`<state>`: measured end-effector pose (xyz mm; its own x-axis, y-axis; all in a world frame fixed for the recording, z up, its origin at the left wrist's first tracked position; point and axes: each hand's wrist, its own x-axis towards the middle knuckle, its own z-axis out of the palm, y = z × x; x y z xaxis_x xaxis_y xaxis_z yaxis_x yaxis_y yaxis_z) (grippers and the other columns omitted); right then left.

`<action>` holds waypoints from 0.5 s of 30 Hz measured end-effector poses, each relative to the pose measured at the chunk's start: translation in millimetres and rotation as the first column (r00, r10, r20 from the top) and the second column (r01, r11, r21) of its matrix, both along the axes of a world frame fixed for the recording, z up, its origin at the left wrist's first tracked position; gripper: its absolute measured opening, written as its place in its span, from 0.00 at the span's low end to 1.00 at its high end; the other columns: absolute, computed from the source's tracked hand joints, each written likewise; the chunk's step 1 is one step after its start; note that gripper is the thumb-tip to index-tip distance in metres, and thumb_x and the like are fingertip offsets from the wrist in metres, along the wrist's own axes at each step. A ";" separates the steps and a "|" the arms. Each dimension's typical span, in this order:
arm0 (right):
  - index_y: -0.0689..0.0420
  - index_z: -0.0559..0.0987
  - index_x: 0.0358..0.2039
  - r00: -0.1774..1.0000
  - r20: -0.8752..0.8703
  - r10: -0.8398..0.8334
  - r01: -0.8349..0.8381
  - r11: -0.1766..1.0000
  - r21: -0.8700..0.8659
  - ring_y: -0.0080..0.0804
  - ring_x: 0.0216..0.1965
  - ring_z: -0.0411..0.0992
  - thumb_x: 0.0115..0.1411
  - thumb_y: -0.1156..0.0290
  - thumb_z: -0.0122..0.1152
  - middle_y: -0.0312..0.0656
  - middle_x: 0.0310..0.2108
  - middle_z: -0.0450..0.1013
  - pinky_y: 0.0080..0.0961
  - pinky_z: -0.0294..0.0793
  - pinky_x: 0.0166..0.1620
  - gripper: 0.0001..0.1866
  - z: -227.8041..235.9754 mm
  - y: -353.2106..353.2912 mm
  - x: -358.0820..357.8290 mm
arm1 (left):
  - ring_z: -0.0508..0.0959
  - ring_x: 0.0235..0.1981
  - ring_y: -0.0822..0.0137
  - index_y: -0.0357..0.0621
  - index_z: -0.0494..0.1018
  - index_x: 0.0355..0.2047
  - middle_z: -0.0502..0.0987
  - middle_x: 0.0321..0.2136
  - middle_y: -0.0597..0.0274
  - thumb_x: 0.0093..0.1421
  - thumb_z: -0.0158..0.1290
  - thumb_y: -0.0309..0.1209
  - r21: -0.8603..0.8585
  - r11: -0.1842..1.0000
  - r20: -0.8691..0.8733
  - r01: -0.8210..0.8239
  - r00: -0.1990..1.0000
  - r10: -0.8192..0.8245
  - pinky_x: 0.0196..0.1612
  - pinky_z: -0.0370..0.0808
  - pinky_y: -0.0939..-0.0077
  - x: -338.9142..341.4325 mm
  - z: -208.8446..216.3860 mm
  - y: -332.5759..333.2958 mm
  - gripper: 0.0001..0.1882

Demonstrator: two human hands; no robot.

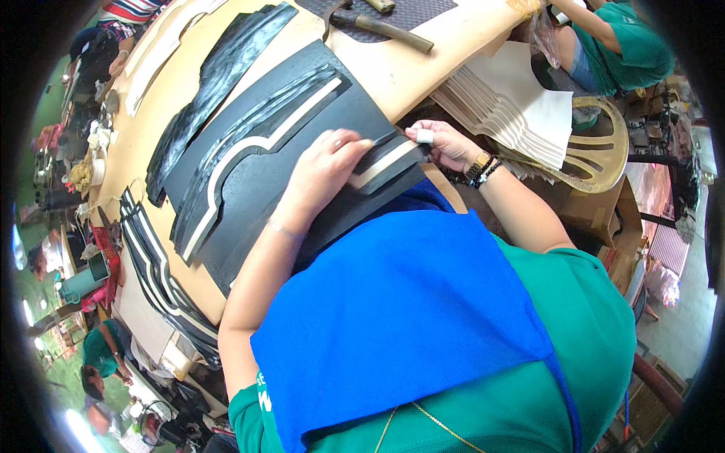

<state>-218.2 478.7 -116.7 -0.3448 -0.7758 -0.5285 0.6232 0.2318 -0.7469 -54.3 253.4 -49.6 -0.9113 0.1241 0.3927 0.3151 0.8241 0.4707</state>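
A large black sheet (287,174) lies on the beige table (393,72) with a cream pattern strip (226,162) running along it. My left hand (325,170) presses down on the near end of the cream strip (389,162), fingers curled over it. My right hand (447,145), with white tape on one finger and a watch and bead bracelet on the wrist, pinches a thin dark tool (384,139) whose tip points at my left fingertips. A blue apron (408,302) over a green shirt fills the lower frame.
More black cut pieces (219,75) lie further along the table, and a black-and-cream stack (151,257) sits at its left edge. A hammer (389,29) rests at the top. Cream cut pieces (513,113) are stacked to the right. Another person in green (623,45) sits top right.
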 end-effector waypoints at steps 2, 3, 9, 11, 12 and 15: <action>0.47 0.76 0.32 0.996 -0.030 -0.079 0.081 0.994 0.078 0.12 0.24 0.66 0.61 0.57 0.67 0.25 0.26 0.71 0.15 0.66 0.27 0.11 -9.3 6.1 0.8 | 0.79 0.41 0.56 0.43 0.79 0.39 0.78 0.37 0.57 0.59 0.56 0.26 0.004 1.000 -0.010 0.022 1.000 -0.022 0.44 0.77 0.66 -17.4 -1.3 11.5 0.08; 0.47 0.76 0.32 0.994 -0.038 -0.106 0.109 0.991 0.080 0.12 0.24 0.66 0.61 0.57 0.67 0.25 0.26 0.71 0.15 0.65 0.27 0.11 -8.9 6.6 3.2 | 0.79 0.40 0.56 0.43 0.79 0.39 0.78 0.37 0.56 0.59 0.56 0.26 0.010 1.000 -0.005 0.016 1.000 -0.015 0.43 0.77 0.66 -17.4 -1.0 11.0 0.08; 0.48 0.76 0.32 0.985 -0.114 -0.131 0.134 0.991 0.024 0.13 0.24 0.66 0.61 0.59 0.68 0.25 0.26 0.72 0.13 0.62 0.26 0.10 -31.4 12.8 -2.6 | 0.79 0.37 0.56 0.44 0.80 0.39 0.78 0.35 0.56 0.58 0.58 0.25 0.064 0.996 0.029 -0.065 0.998 0.064 0.41 0.78 0.65 4.1 -2.1 0.4 0.08; 0.50 0.77 0.34 0.988 -0.093 -0.123 0.128 0.991 0.049 0.15 0.26 0.67 0.60 0.58 0.69 0.27 0.27 0.73 0.15 0.63 0.29 0.12 -30.4 12.8 -0.1 | 0.79 0.37 0.55 0.43 0.80 0.39 0.78 0.35 0.56 0.58 0.58 0.25 0.046 0.997 -0.014 -0.058 0.998 0.059 0.41 0.78 0.65 -5.1 -6.9 4.5 0.09; 0.51 0.77 0.35 0.985 -0.106 -0.139 0.147 0.986 0.080 0.16 0.26 0.68 0.60 0.57 0.69 0.28 0.27 0.73 0.16 0.64 0.29 0.13 -38.1 13.4 -1.4 | 0.79 0.37 0.56 0.44 0.80 0.38 0.78 0.35 0.57 0.58 0.58 0.26 0.062 0.997 -0.020 -0.050 0.998 0.051 0.41 0.77 0.65 -16.3 -8.3 9.4 0.08; 0.54 0.78 0.38 0.973 -0.123 -0.193 0.210 0.968 0.140 0.19 0.30 0.69 0.58 0.53 0.69 0.31 0.30 0.74 0.21 0.65 0.33 0.19 -58.0 21.8 -2.5 | 0.78 0.37 0.56 0.44 0.79 0.36 0.77 0.34 0.59 0.58 0.58 0.28 0.087 0.996 -0.028 -0.021 0.999 0.023 0.41 0.77 0.65 -31.6 -7.5 19.0 0.06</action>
